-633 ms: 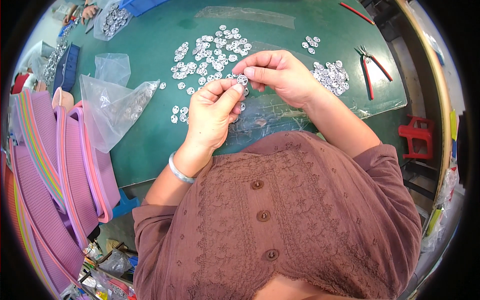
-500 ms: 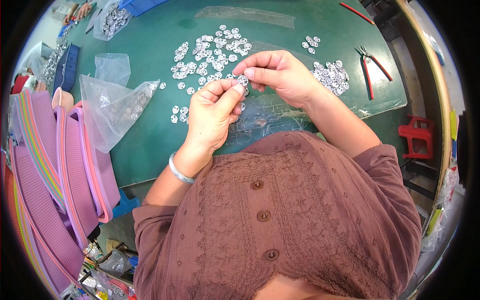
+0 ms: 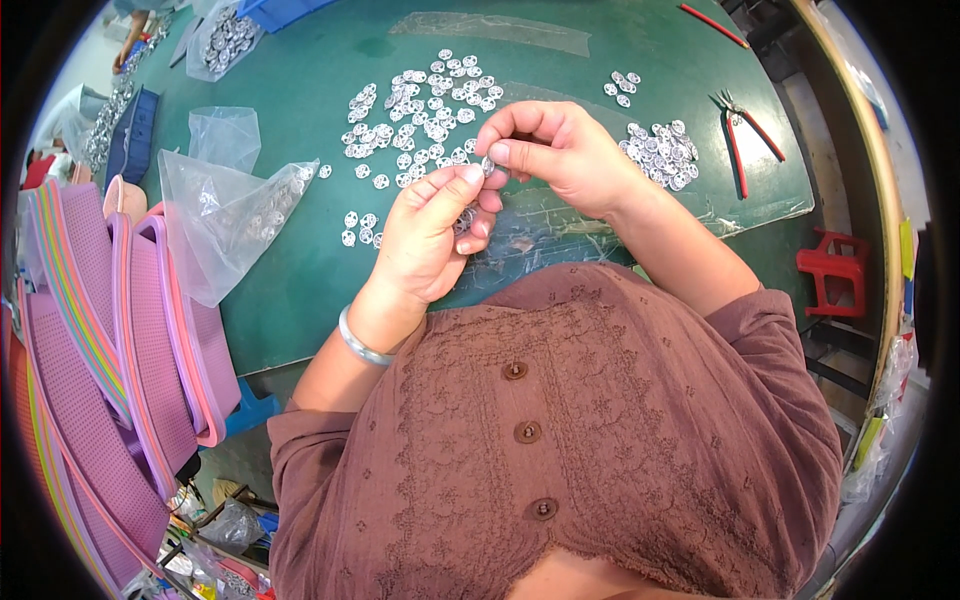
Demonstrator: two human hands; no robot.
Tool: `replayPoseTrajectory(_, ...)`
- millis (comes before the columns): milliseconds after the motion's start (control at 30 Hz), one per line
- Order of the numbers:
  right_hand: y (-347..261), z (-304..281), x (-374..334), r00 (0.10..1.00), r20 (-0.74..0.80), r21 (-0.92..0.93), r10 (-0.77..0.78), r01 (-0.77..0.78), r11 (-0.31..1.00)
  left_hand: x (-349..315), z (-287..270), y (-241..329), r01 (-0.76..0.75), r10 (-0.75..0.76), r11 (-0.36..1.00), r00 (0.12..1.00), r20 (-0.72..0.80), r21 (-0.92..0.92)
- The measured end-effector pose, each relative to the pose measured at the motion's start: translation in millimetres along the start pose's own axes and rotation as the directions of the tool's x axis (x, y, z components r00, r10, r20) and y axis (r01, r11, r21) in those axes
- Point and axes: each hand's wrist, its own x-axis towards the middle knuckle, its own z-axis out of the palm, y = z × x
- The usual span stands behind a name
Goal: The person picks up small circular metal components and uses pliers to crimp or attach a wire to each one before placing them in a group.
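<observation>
A small round silver openwork disc (image 3: 488, 166), turned nearly edge-on, is pinched where my fingertips meet. My left hand (image 3: 420, 225), with a pale bangle (image 3: 360, 340) at the wrist, is closed on it from the left. From the other side my right hand (image 3: 565, 160) grips the same disc between thumb and curled forefinger. More silver pieces (image 3: 465, 217) show by the lower fingers of my left hand; whether these are held or lie on the table I cannot tell. Beyond my hands is a loose spread of similar discs (image 3: 437, 128), and a denser pile (image 3: 660, 155) lies right of my right hand.
Red-handled pliers (image 3: 740, 140) lie open at the right of the green table (image 3: 300, 340). A clear bag (image 3: 215, 225) with discs is at left, near a blue bin (image 3: 133, 135). Pink-purple straps (image 3: 160, 330) hang beside the table. A red stool (image 3: 835, 275) stands right.
The disc has turned from face-on to nearly edge-on between my fingers. My left hand has rolled slightly, showing its lower fingers and silver pieces beside them. A co-worker's hand at far upper left has shifted.
</observation>
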Motion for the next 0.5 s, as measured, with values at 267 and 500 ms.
replayPoseTrajectory(267, 3.0, -4.1, -0.3, 0.999, -0.02, -0.118, -0.038, 0.036, 0.992, 1.4, -0.5, -2.0, -0.102, 0.106, 0.994, 0.99, -0.089, 0.043)
replayPoseTrajectory(500, -2.1, -3.7, -1.2, 0.997, -0.069, -0.15, 0.024, -0.034, 0.988, 0.7, 0.0, -3.4, -0.155, 0.17, 0.982, 0.976, -0.138, 0.109)
